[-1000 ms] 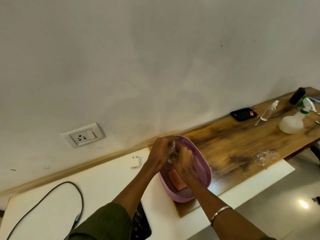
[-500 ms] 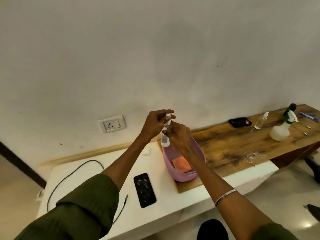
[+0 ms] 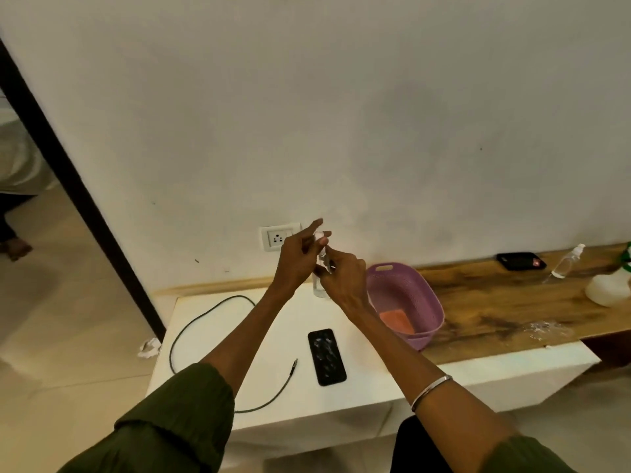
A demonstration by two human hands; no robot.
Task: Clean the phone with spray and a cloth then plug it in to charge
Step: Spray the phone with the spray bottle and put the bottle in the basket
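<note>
Both your hands have lifted the spray bottle [image 3: 320, 278] left of the basket [image 3: 426, 302]; left hand [image 3: 296, 264] pinches its cap, right hand [image 3: 343, 279] grips its body, above the phone [image 3: 326, 356].

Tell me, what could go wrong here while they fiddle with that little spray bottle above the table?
1. Both hands, left and right, work the small clear spray bottle in mid-air; if it slips, it could drop onto the white table and spill.
2. The phone lies face-up just below; too much spray might wet its openings.
3. The cable loops loose nearby with its plug end beside the phone; stray mist could dampen the connector before charging.
</note>
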